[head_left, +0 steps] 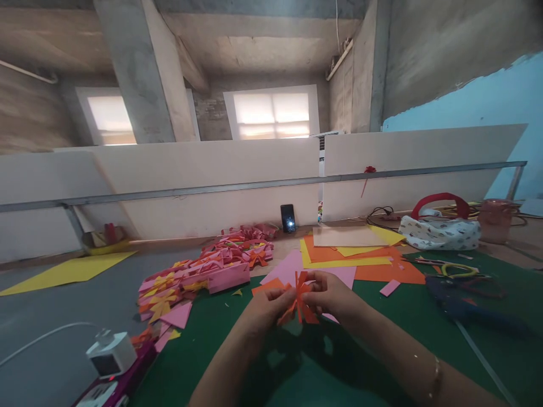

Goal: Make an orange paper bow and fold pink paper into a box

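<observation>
Between my two hands is an orange paper flower (299, 302) with several narrow cut petals, held above the green mat (203, 345). My left hand (271, 305) pinches its left side with thumb and fingers. My right hand (328, 291) grips its right side, fingers curled. Behind my hands lie a pink paper sheet (288, 264) and orange paper sheets (394, 275). To the left is a heap of pink, orange and yellow paper pieces (229, 257), with some flower shapes among them.
On the right are yellow-handled scissors (460, 270), a dark blue glue gun (462, 308), a patterned pouch (441, 233) and a pink jar (495, 220). A phone (288, 218) leans against the white board. At lower left, a white charger (111, 353) sits in a purple power strip (136, 367).
</observation>
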The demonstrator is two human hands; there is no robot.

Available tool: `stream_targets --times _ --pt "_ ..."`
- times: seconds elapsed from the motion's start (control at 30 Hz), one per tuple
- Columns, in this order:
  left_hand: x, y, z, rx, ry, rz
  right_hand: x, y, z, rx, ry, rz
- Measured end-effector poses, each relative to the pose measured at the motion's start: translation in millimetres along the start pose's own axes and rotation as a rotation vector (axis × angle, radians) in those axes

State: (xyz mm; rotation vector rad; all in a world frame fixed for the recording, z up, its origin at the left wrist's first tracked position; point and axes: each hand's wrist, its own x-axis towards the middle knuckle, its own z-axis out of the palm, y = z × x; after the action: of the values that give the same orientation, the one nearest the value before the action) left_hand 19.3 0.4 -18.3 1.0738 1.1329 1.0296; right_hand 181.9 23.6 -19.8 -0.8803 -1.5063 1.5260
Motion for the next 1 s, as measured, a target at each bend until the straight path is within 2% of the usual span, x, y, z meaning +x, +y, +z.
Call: stream_targets --times 0.1,0.2,0.33,0.5,0.63,0.77,0.9,1.0 --pt "1 -2 -0.9 0.132 -0.061 0.068 -3 -1 2 -0.045 0.007 -0.033" --pt "-1 0 -1.3 0.127 -0.027 0.107 -7 -3 2 -0.091 0.032 -0.051" --pt "-1 2 -1.1 0.138 0.028 0.137 -9 -10 0 -0.037 0.087 -0.062" --pt "-3 6 2.9 0.243 -0.015 0.215 -10 -16 0 0.013 0.119 -0.076" --pt "-5 6 4.7 0.285 -0.057 0.205 -9 -13 1 -0.032 0.128 -0.093" --pt "0 -1 3.2 0.279 -0.042 0.203 -7 -9 -1 -0.057 0.137 -0.137" --pt "3 -2 3.1 0.304 -0.014 0.201 -6 -8 -1 -0.074 0.106 -0.073" --pt "0 3 6.3 0.322 -0.014 0.195 -6 -10 -1 -0.094 0.152 0.024"
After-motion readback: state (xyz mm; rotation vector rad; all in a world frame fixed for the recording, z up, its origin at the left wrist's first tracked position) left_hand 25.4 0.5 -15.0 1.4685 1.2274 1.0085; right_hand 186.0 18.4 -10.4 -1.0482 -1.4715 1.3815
